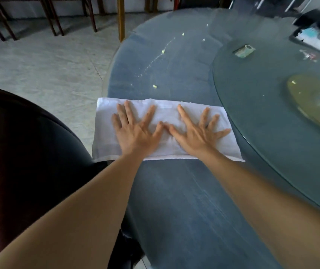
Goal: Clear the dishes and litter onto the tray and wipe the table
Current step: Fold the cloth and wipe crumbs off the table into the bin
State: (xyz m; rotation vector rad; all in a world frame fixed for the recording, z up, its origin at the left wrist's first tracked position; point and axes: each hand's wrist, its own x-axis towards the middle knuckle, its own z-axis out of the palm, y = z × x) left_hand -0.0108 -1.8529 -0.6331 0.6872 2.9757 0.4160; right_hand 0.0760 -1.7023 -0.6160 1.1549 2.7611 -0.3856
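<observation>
Fingers [147, 115] of both hands splayed flat, pressing white cloth [167, 111] on table [174, 200]

Both hands [136, 131] [198, 131] press a white cloth [163, 110] (fingers spread) on the table [174, 200].

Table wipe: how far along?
Done: the near table shows wipe streaks and no crumbs. In hand: left hand and right hand press flat on the white cloth. Left: yellow crumbs ahead of the cloth, and a wrapper on the glass turntable.
</observation>
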